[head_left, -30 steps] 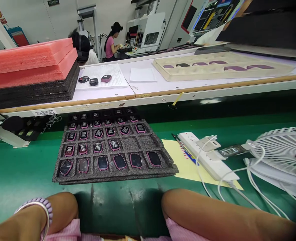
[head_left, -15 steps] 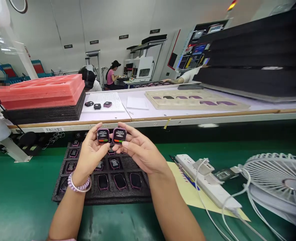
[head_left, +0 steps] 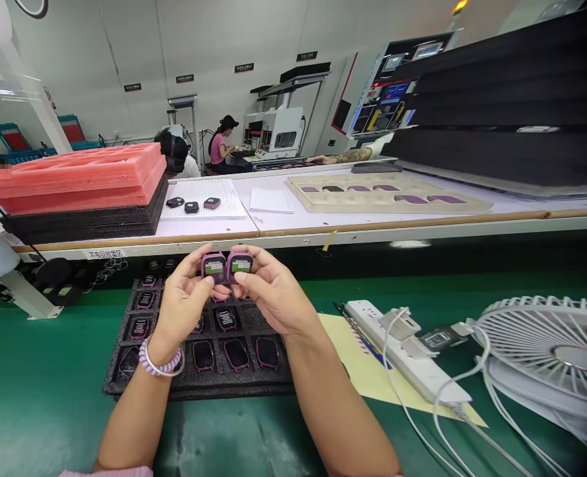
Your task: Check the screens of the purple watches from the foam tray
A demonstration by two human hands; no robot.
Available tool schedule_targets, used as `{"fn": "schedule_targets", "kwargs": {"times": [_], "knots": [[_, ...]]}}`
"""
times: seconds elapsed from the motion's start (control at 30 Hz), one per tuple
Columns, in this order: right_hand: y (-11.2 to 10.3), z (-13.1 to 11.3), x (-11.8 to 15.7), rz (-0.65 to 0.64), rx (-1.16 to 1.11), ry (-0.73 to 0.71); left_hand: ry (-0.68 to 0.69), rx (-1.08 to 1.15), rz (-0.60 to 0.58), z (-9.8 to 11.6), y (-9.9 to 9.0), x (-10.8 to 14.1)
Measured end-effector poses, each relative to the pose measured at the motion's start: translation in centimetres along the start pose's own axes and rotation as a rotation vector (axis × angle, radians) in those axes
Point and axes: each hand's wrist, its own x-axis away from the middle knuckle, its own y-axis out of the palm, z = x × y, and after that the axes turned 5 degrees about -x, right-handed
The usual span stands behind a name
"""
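Two purple-framed smartwatches with lit screens are held up side by side over a black foam tray (head_left: pixel 139 389). My left hand (head_left: pixel 184 301) is closed on the left smartwatch (head_left: pixel 213 266), its thumb at the lower screen edge. Fingers of my right hand (head_left: pixel 276 291) grip the right smartwatch (head_left: pixel 239 264), with the thumb on its screen. The two cases appear to touch. Below, more watches sit in the tray's square pockets; some show text, while the front-row watches (head_left: pixel 236 354) have dark screens. My forearms and hands hide part of the tray.
A white power strip (head_left: pixel 403 351) with cables and a white fan (head_left: pixel 556 358) stand at right. Behind is a shelf (head_left: pixel 214 232) with pink foam (head_left: pixel 85 179), papers with small devices, a beige tray (head_left: pixel 303 202) and stacked black trays (head_left: pixel 497 106). Other people sit beyond.
Both screens changed from text with red-green bars to a greenish picture with text. The watches have come together, and my right thumb has moved onto its screen.
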Motion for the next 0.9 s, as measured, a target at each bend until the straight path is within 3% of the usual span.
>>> {"fn": "schedule_targets", "kwargs": {"times": [0.47, 0.9], "knots": [[0.2, 0.1, -1.1, -0.002, -0.058, 0.003, -0.072, 0.04, 0.031, 0.5, -0.3, -1.3], [0.6, -3.8, -10.8, -0.148, -0.029, -0.116, 0.097, 0.067, -0.013, 4.2, -1.8, -9.8]]}}
